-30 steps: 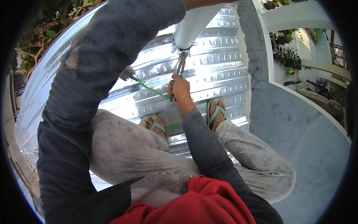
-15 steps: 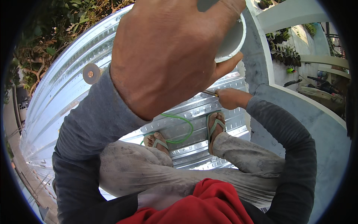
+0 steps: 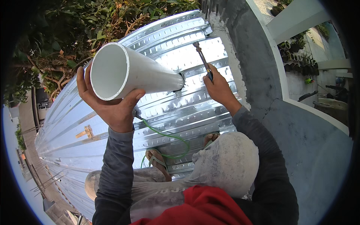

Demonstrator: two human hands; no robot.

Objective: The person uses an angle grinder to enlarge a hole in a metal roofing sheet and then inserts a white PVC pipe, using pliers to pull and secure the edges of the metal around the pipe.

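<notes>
My left hand [image 3: 112, 114] grips the rim of a wide white pipe [image 3: 146, 75], its open end toward me and its far end at a ragged hole in the ribbed silver metal decking [image 3: 191, 116]. My right hand [image 3: 219, 90] is closed on metal pliers [image 3: 201, 56] with dark-and-yellow handles, held upright to the right of the pipe, jaws apart from it. Behind my left hand a metal tool [image 3: 137, 112] with a green cord [image 3: 168, 138] is mostly hidden.
A grey concrete parapet [image 3: 262, 75] runs along the right, with potted plants [image 3: 292, 60] beyond and below. Leafy branches [image 3: 67, 45] border the decking at the upper left, above a drop to the ground. A small tan object [image 3: 84, 133] lies on the decking. My sandalled feet stand on it.
My left hand and the pipe have come down and left from close before the camera. The pliers have risen upright beside the pipe, away from its base, where they were a second ago.
</notes>
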